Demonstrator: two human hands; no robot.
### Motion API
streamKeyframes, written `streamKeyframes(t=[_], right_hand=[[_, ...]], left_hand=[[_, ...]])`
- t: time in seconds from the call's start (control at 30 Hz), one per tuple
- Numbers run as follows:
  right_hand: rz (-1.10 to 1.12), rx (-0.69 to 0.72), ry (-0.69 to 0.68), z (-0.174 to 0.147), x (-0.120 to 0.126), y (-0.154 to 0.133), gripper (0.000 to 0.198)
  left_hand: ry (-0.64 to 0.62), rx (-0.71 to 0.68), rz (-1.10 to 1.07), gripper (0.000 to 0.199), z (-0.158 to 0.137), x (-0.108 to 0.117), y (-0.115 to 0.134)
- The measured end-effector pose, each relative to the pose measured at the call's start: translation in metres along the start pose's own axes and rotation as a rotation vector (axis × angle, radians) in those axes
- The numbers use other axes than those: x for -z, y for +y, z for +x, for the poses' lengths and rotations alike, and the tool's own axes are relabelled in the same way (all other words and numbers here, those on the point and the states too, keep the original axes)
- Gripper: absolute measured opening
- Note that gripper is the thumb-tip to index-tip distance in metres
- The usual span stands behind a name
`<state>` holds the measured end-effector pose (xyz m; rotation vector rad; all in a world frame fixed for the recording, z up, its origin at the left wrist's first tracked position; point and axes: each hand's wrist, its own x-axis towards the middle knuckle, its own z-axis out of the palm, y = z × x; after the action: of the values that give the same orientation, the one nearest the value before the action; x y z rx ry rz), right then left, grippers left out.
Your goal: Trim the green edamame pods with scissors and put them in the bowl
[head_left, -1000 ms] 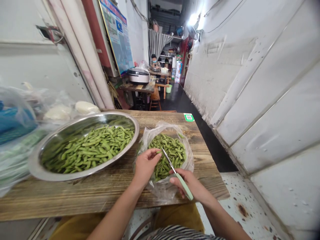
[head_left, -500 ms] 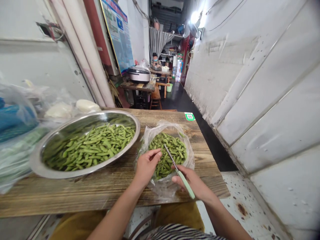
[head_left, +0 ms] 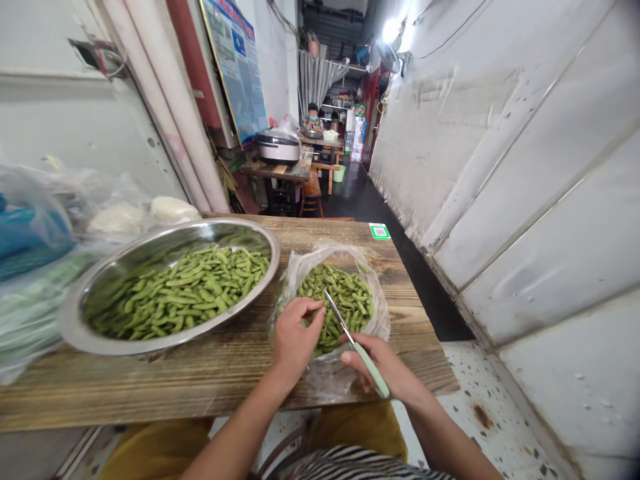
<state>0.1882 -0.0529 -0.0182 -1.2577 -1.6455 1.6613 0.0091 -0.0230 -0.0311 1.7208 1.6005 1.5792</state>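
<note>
Right hand [head_left: 387,363]: fingers closed round the pale-green handle of steel-bladed scissors [head_left: 369,365]; stiff, probably light, best held there, clear of the blades. Left hand [head_left: 296,337]: thumb and fingers curled nearly together; cannot tell whether they pinch anything. Just beyond, small green bean pods [head_left: 353,293] fill a clear, crumpled plastic bag [head_left: 383,313]; each likely light, springy, best pinched mid-length. Bag looks limp, slippery; gather by rim. Farther left, on the brown wooden surface [head_left: 225,383]: wide shiny steel bowl [head_left: 90,340] of pods; rigid, likely heavy, grip opposite rims.

A wooden table [head_left: 220,383] carries a metal basin [head_left: 274,259]; a plastic bag [head_left: 381,310]; a QR sticker [head_left: 380,231].
</note>
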Motion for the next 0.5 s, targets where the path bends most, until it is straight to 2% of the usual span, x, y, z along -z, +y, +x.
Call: streamKeyframes(t=[0.2,0.5], right_hand=[[0.039,0.008,-0.008,-0.001,0.0001,0.0029,0.053],[0.081,-0.044,0.011,0.0005,0.0028,0.0018,0.043]], left_hand=[[0.018,-0.215,0.055,0.011,-0.0027,0.0008,0.0029],[0.021,-0.266,0.126,0.012,-0.0098,-0.0059,0.0017]])
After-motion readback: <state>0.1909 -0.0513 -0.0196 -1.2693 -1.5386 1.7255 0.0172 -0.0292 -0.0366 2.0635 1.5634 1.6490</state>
